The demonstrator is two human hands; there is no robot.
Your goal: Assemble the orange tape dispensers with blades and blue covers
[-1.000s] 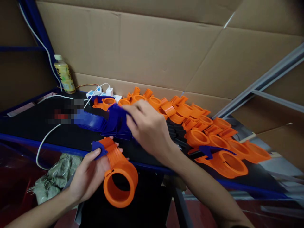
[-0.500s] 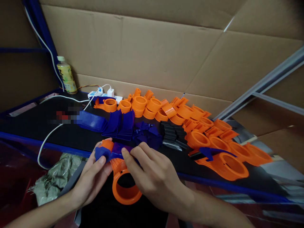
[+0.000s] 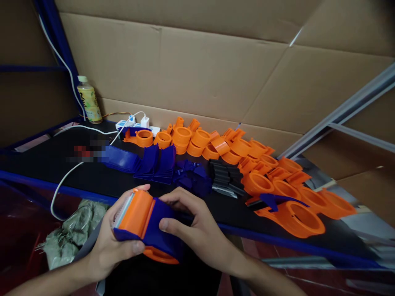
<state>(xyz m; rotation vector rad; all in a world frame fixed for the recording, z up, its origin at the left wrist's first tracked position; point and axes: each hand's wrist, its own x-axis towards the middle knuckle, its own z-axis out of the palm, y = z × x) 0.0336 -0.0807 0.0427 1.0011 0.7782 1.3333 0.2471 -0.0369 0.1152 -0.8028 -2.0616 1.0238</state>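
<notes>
Both of my hands hold an orange and blue tape dispenser (image 3: pixel 138 214) above my lap, in front of the table edge. My left hand (image 3: pixel 112 244) wraps round its end with the pale serrated strip, thumb along the lower side. My right hand (image 3: pixel 200 230) grips the dispenser's dark blue plate (image 3: pixel 159 226), thumb on its face and fingers behind the far edge. The plate lies along the orange body. Part of the orange ring (image 3: pixel 162 255) shows beneath it; the rest is hidden.
On the black table (image 3: pixel 74 172) lie blue plates (image 3: pixel 159 162), small blue parts (image 3: pixel 191 174), black pieces (image 3: pixel 226 176) and several orange dispenser bodies (image 3: pixel 259 183). Behind are a power strip (image 3: pixel 151 129), a white cable (image 3: pixel 63 191) and a bottle (image 3: pixel 89 100). A cardboard wall (image 3: pixel 191 65) closes the back.
The dispenser has turned in my hands: its ring hung open toward me, and now the blue plate and orange top face up. My right thumb has moved onto the plate. The view shifted slightly.
</notes>
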